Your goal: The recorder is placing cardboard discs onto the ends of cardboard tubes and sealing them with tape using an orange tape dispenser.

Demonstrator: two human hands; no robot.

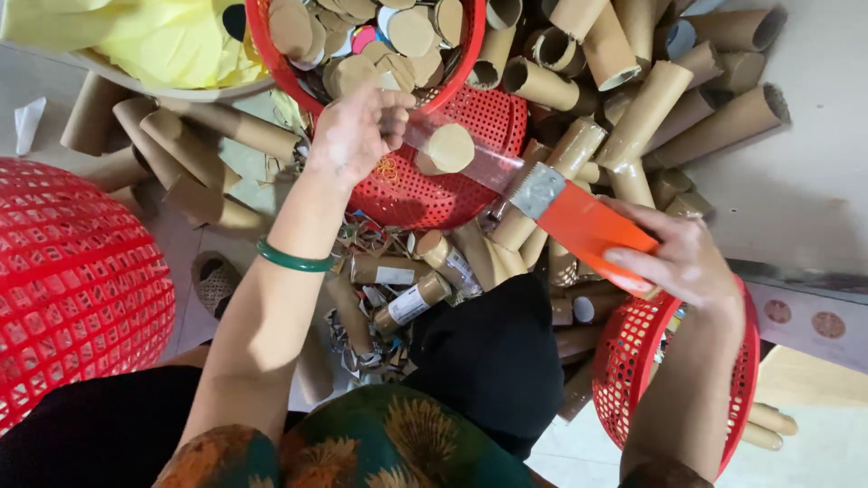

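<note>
My left hand [357, 131], with a green bangle [291, 259] on the wrist, pinches the end of a clear tape strip [484, 165] that has a round cardboard disc [445, 149] stuck on it. My right hand [692, 262] grips an orange tape dispenser [588, 224] with a metal serrated blade; the strip runs from it up to the left hand. Both hands hover over a red mesh basket lid [434, 194].
A red basket [362, 45] of cardboard discs sits at top centre, beside a bowl with yellow plastic [154, 41]. Many cardboard tubes [651, 90] lie piled around. A big red basket [72, 280] is at left, another red basket [633, 361] under my right arm.
</note>
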